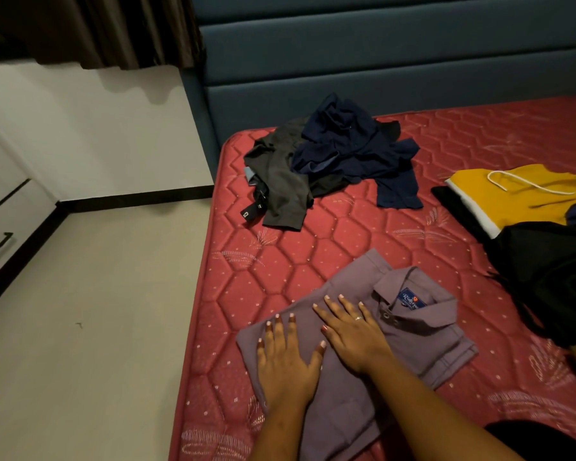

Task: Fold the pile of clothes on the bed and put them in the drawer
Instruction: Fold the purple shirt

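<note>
A white drawer front (4,221) is cut off by the left edge. At right, a black garment (546,277) runs out of view and hides part of a yellow top (526,201). The collar label (413,298) on the folded purple shirt (426,344) is too blurred to read.

A dark curtain (113,28) hangs at upper left. A blue padded headboard (379,61) spans the top; beige floor (97,327) fills lower left.

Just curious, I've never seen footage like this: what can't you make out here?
Head view:
Drawer: cut off by the left edge.
Yellow garment: lower part hidden by black cloth.
Dark pile: tangled, garment count unclear.
Purple shirt label: print too small to read.
</note>
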The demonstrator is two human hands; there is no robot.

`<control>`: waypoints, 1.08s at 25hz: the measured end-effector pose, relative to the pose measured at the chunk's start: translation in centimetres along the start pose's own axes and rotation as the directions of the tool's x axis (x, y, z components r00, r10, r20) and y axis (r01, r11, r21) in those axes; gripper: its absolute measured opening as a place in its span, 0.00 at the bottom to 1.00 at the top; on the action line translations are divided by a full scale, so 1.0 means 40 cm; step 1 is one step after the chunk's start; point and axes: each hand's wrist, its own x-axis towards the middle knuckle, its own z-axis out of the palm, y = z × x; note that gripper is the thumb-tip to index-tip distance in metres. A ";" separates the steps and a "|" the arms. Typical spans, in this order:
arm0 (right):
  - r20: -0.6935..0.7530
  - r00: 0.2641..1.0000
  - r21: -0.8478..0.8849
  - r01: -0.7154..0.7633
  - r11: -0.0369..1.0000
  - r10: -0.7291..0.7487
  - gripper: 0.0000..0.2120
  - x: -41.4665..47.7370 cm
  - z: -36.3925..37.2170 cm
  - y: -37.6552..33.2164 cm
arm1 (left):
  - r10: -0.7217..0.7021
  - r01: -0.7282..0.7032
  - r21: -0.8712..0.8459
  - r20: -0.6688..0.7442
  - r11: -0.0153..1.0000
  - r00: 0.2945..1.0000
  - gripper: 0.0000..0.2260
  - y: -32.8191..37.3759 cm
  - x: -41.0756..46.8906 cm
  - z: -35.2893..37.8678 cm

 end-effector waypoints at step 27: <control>-0.065 0.987 0.059 -0.143 0.988 0.147 0.29 -0.156 0.006 0.024 | 0.288 -0.277 0.082 -0.181 0.957 0.941 0.30 -0.036 -0.171 0.021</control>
